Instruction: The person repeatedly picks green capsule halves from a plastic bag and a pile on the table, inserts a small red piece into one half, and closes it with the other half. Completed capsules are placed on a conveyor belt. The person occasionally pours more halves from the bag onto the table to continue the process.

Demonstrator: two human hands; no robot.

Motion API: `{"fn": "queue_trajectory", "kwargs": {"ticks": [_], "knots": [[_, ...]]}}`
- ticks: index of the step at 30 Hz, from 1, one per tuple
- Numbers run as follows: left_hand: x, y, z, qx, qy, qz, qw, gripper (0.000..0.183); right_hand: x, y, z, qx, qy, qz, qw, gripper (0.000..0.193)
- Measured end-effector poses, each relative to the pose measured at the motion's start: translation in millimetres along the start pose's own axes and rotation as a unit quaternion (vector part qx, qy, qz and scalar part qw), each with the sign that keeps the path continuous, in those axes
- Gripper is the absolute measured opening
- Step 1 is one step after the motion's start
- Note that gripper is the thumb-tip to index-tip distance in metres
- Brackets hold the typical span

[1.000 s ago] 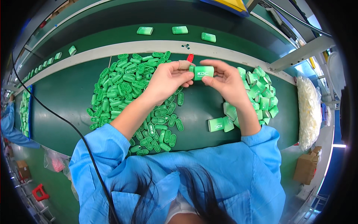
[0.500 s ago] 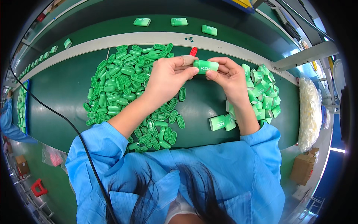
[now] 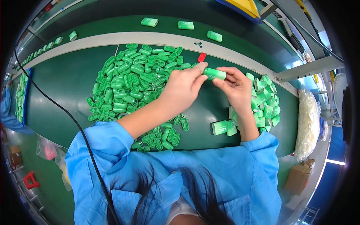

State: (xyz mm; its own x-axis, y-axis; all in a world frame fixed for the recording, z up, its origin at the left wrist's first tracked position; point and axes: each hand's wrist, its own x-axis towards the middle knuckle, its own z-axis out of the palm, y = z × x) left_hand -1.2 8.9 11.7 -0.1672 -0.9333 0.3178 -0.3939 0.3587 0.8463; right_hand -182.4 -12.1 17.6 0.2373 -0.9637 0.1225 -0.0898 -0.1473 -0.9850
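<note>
Nearest the body, loose green caps [image 3: 165,137] and two finished green cases [image 3: 224,127] lie on the green table [image 3: 63,86], close enough to the forearms that a sleeve could sweep them off the near edge. Above them the left hand [image 3: 183,88] and right hand [image 3: 234,88] are both clamped on one green case [image 3: 214,73], pinched at its ends; a slipping fingertip could drop it into the big pile of caps [image 3: 131,82] or knock the small red piece [image 3: 201,57] just beyond, toward the belt [image 3: 112,26].

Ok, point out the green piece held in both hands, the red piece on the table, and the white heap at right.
green piece [image 3: 214,73], head view, its middle.
red piece [image 3: 201,57], head view, its centre.
white heap [image 3: 308,123], head view, mid-heap.
</note>
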Motion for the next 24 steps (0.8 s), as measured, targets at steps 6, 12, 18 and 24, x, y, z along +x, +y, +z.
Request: {"fn": "queue_trajectory", "kwargs": {"ticks": [6,12,18,24], "knots": [[-3,-3,6,0.029,0.058,0.081,0.995,0.037,-2,-14,15,-0.202,0.058,-0.119,0.97,0.024],[19,-5,-23,0.17,0.007,0.175,0.97,0.041,101,15,-48,-0.157,0.027,0.035,0.987,0.03],[-6,-10,-26,0.235,-0.26,0.219,0.911,0.027,159,69,-98,-0.179,0.169,0.141,0.959,0.043],[-6,-2,-13,0.31,-0.221,0.197,0.904,0.027,77,3,-87,-0.388,-0.073,0.01,0.919,0.028]]}}
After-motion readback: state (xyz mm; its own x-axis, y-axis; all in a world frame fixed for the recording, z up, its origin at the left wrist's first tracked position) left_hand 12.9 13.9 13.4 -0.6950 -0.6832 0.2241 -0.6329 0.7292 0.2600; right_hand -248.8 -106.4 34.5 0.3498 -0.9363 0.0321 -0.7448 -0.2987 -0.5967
